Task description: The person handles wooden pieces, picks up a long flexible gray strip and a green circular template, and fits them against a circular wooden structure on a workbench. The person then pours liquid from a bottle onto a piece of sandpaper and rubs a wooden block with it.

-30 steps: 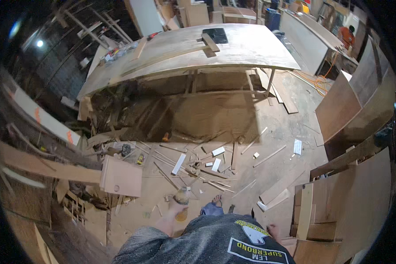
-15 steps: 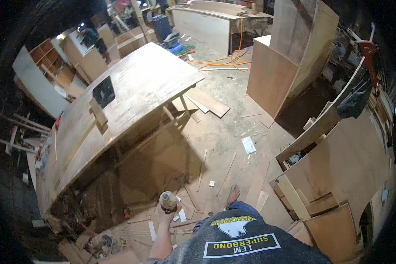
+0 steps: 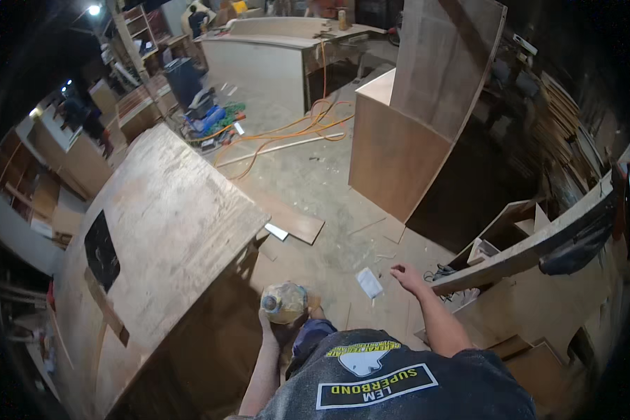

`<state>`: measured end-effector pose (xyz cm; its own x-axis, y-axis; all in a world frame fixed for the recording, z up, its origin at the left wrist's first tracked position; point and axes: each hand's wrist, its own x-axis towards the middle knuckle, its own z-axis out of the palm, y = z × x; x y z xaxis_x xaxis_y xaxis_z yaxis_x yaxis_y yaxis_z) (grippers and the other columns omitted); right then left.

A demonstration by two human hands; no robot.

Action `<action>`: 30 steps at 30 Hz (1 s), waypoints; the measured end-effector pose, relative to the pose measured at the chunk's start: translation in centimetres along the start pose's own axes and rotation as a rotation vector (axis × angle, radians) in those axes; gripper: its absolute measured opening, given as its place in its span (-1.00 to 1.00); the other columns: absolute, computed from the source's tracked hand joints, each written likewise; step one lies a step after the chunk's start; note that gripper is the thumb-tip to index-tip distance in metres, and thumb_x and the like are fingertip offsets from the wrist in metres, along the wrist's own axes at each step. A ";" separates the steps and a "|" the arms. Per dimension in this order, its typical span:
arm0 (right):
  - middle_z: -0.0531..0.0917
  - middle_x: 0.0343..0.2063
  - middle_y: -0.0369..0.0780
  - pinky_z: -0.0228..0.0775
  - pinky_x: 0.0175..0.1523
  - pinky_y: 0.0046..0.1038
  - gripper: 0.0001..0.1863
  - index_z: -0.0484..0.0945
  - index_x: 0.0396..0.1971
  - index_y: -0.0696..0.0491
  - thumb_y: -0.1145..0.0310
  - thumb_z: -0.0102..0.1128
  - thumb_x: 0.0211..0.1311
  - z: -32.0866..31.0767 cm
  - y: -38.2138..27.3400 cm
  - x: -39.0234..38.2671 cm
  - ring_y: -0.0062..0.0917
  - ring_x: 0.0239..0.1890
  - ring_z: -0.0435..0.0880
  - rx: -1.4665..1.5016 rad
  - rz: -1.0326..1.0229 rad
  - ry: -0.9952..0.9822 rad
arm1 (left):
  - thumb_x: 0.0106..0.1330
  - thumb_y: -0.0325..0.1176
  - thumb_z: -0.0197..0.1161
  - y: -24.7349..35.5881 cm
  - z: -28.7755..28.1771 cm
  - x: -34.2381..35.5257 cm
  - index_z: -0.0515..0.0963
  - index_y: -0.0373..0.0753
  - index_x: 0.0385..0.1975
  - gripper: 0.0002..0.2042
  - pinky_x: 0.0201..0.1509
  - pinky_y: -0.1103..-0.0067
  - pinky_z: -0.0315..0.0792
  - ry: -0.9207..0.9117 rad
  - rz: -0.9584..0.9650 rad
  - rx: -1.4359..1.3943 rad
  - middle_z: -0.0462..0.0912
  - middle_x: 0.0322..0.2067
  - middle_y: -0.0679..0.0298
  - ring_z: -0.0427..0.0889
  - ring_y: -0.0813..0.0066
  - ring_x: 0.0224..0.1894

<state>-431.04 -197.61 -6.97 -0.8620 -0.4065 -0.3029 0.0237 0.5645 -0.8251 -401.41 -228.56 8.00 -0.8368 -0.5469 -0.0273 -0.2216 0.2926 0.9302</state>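
My left hand (image 3: pixel 271 334) is wrapped round a cloudy, yellowish plastic bottle (image 3: pixel 290 301) with a grey cap, held in front of my body. Beside it, to the left, stands a large plywood-topped worktable (image 3: pixel 182 189). My right hand (image 3: pixel 407 277) is stretched out over the floor on the right, fingers a little bent and apart, with nothing visible in it. It is nearest to a white sheet of paper (image 3: pixel 369 283) on the floor and the end of a long curved wooden panel (image 3: pixel 532 246).
A tall wooden cabinet (image 3: pixel 397 164) stands ahead to the right. Orange cords (image 3: pixel 287 134) trail over the floor near a blue tool (image 3: pixel 210 120). A loose board (image 3: pixel 297 220) lies by the table corner. At the far left a person (image 3: pixel 84 115) is near other furniture.
My right hand has come into view, reaching out at the right. The bottle in my left hand has come up and tilted, its cap now facing me. The view has shifted to the right.
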 end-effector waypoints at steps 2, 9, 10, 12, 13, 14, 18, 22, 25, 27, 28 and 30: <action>0.74 -0.40 -0.14 0.51 -0.17 -0.39 -0.74 0.69 -0.29 0.15 0.23 0.27 0.26 0.3 2.5 2.3 -0.43 -0.33 0.70 -0.120 -0.034 0.071 | -0.04 -0.29 0.64 3.1 0.1 8.3 0.43 -0.29 0.19 -0.25 0.28 0.38 0.47 -0.017 0.083 -0.083 0.58 0.10 0.19 0.59 0.34 0.13; 0.73 -0.20 -0.02 0.54 -0.10 -0.24 -0.61 0.69 -0.16 0.09 0.08 0.08 0.39 3.4 15.2 -1.8 -0.29 -0.14 0.69 -0.328 0.658 -0.339 | 0.02 -0.29 0.63 4.0 -0.3 32.9 0.51 -0.24 0.05 -0.42 0.14 0.40 0.53 -0.103 0.272 -0.245 0.64 -0.05 0.24 0.62 0.39 0.00; 0.72 -0.19 -0.02 0.53 -0.09 -0.24 -0.61 0.69 -0.15 0.08 0.07 0.09 0.38 3.3 13.6 -1.2 -0.28 -0.13 0.69 -0.285 0.759 -0.353 | 0.01 -0.35 0.63 5.1 -0.2 36.0 0.47 -0.26 0.09 -0.38 0.12 0.39 0.54 -0.032 0.315 -0.273 0.63 -0.04 0.22 0.62 0.38 -0.01; 0.72 -0.18 -0.02 0.53 -0.07 -0.22 -0.60 0.69 -0.15 0.08 0.05 0.09 0.37 2.6 11.1 2.5 -0.25 -0.12 0.69 -0.247 0.849 -0.363 | 0.00 -0.37 0.63 4.0 0.2 42.8 0.45 -0.27 0.11 -0.35 0.13 0.39 0.53 0.049 0.353 -0.318 0.62 -0.03 0.22 0.61 0.38 0.00; 0.72 -0.17 -0.01 0.53 -0.06 -0.21 -0.59 0.69 -0.15 0.08 0.04 0.10 0.37 2.1 10.0 4.9 -0.24 -0.11 0.69 -0.243 0.865 -0.366 | 0.00 -0.38 0.63 3.2 0.6 46.0 0.42 -0.28 0.14 -0.32 0.14 0.39 0.53 0.121 0.382 -0.356 0.61 -0.02 0.21 0.61 0.38 0.01; 0.72 -0.17 -0.01 0.52 -0.05 -0.20 -0.59 0.69 -0.15 0.08 0.04 0.10 0.36 1.7 9.0 8.6 -0.23 -0.10 0.69 -0.239 0.864 -0.369 | 0.00 -0.44 0.62 2.4 1.3 49.1 0.40 -0.28 0.17 -0.31 0.16 0.40 0.51 0.240 0.422 -0.380 0.59 0.00 0.21 0.57 0.39 0.07; 0.72 -0.14 0.00 0.51 0.00 -0.16 -0.57 0.69 -0.14 0.08 0.00 0.12 0.34 -1.8 5.9 21.8 -0.18 -0.07 0.69 -0.274 0.781 -0.325 | 0.03 -0.45 0.62 -1.1 1.5 60.7 0.36 -0.30 0.22 -0.27 0.22 0.39 0.46 0.310 0.254 0.007 0.54 0.10 0.19 0.51 0.37 0.13; 0.71 -0.12 0.01 0.50 0.04 -0.13 -0.54 0.69 -0.13 0.08 -0.03 0.13 0.32 -4.5 2.9 38.7 -0.13 -0.04 0.68 -0.492 0.513 -0.329 | 0.08 -0.46 0.60 -0.5 -1.3 68.1 0.34 -0.36 0.27 -0.25 0.25 0.38 0.45 0.551 -0.016 -0.268 0.51 0.16 0.14 0.53 0.32 0.14; 0.71 -0.10 0.01 0.49 0.07 -0.10 -0.52 0.69 -0.13 0.07 -0.05 0.15 0.30 -3.8 -8.6 56.3 -0.09 -0.02 0.68 -0.470 0.173 -0.285 | 0.12 -0.51 0.56 -0.6 -3.8 73.7 0.37 -0.39 0.24 -0.32 0.18 0.41 0.51 0.738 -0.035 -0.198 0.53 0.14 0.10 0.57 0.33 0.08; 0.73 -0.14 -0.05 0.50 0.08 -0.17 -0.61 0.70 -0.15 0.03 0.04 0.18 0.25 -2.5 -16.5 66.3 -0.07 -0.07 0.68 -0.324 -0.048 -0.165 | 0.12 -0.51 0.55 -3.9 -5.9 77.3 0.41 -0.44 0.21 -0.36 0.17 0.40 0.53 0.708 -0.006 -0.184 0.57 0.12 0.10 0.59 0.32 0.05; 0.74 -0.15 -0.06 0.51 0.07 -0.21 -0.65 0.71 -0.14 0.00 0.07 0.20 0.25 -1.1 -23.0 70.1 -0.12 -0.06 0.69 -0.229 -0.041 -0.212 | 0.10 -0.49 0.57 -4.8 -7.3 78.5 0.42 -0.46 0.20 -0.35 0.20 0.36 0.50 0.748 -0.026 -0.130 0.58 0.12 0.06 0.59 0.29 0.07; 0.74 -0.17 -0.07 0.52 0.00 -0.28 -0.61 0.69 -0.08 0.04 0.08 0.23 0.24 0.5 -27.1 75.6 -0.20 -0.13 0.71 -0.166 -0.036 -0.149 | 0.09 -0.49 0.57 -7.1 -8.0 82.9 0.44 -0.48 0.19 -0.36 0.23 0.33 0.48 0.719 -0.045 -0.040 0.59 0.13 0.01 0.60 0.26 0.08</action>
<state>-496.59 -244.02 -7.73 -0.7764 -0.5227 -0.3520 -0.0997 0.6535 -0.7503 -465.20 -282.21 2.00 -0.2873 -0.9428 0.1690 -0.2183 0.2362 0.9468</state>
